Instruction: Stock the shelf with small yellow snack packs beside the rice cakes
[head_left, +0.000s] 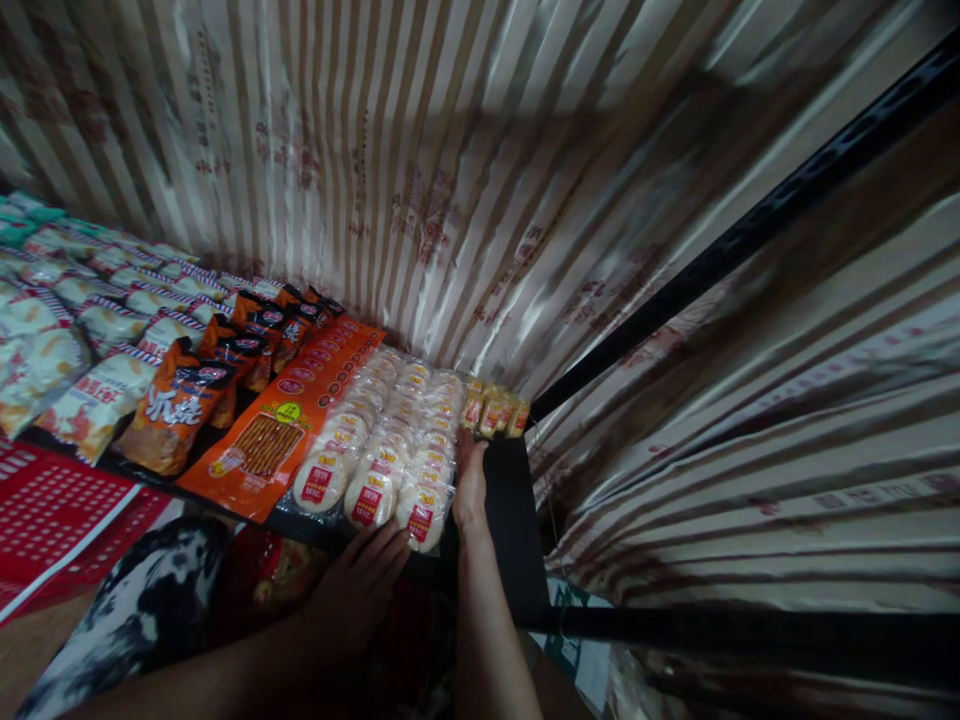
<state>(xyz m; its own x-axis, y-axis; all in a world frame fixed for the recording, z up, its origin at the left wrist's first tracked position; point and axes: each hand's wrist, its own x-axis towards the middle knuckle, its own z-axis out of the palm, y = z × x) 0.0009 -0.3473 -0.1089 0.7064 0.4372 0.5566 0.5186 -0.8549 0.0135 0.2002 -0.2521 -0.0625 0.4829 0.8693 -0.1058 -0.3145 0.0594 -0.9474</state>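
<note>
The left hand (360,590) lies flat against the rice-cracker packs (375,440) (fingers spread, gripping nothing); the right hand (471,485) rests open-fingered beside them

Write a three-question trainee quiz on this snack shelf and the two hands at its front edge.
1. True or false: the right hand lies beside the rice cracker packs.
2. What colour is the long flat packet left of those packs?
3. The left hand is at: A) the shelf's front edge B) the curtain C) the green packets.

Key: 1 true; 2 orange; 3 A.
</note>
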